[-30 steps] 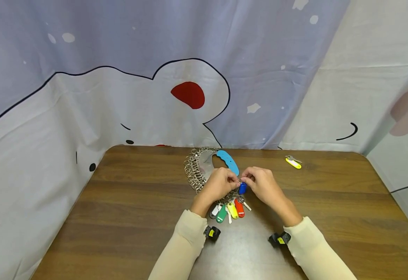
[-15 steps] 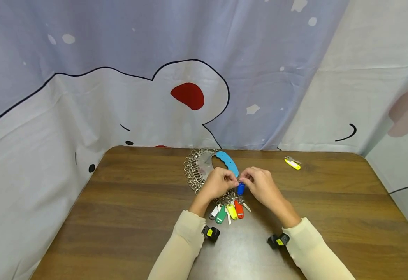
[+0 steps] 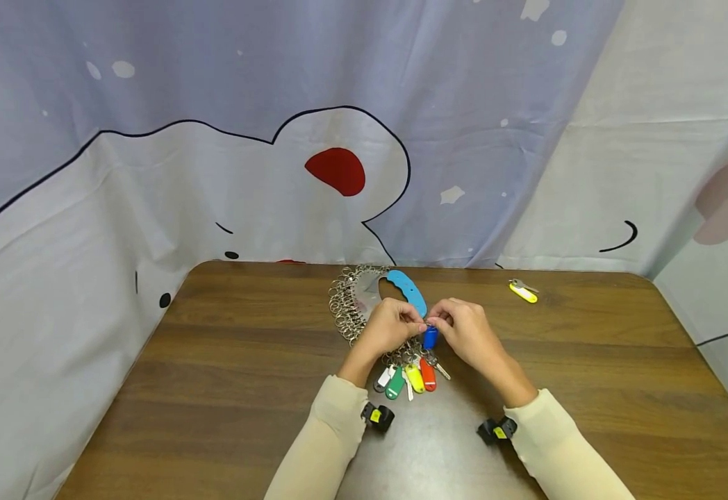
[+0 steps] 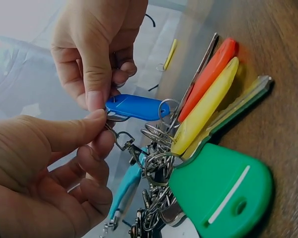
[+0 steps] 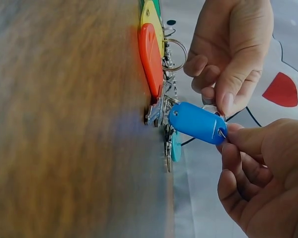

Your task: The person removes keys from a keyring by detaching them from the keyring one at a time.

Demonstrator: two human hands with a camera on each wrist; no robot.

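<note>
Blue plastic key tag, rounded and oblong [image 3: 431, 337], hanging between my two hands, just below and right of the frame's centre. My forearms, in cream sleeves [image 3: 323, 434], rise from the bottom edge and angle inward until the fingertips nearly meet. Each wrist carries a black strap-on camera [image 3: 378, 417] with a small yellow patch.

My left hand [image 3: 395, 325], its gap narrowed to nothing, pinches the ringed end of a silver metal clip [image 4: 134, 150] between thumb and forefinger; its other fingers curl loosely. My right hand [image 3: 466, 328], closed just as finely, pinches the blue tag at its holed end.

Left of centre lies a crescent-shaped metal holder [image 3: 366, 292] with a sky-blue handle, fringed with rings and clips. Below my hands, at lower centre, spread white [image 3: 385, 377], green [image 3: 395, 382], yellow [image 3: 415, 378] and red [image 3: 428, 374] plastic tags with keys. At right, on the brown wood-grain table [image 3: 245, 417], lies another yellow tag with a key [image 3: 523, 292]; its white label is too small to read.
</note>
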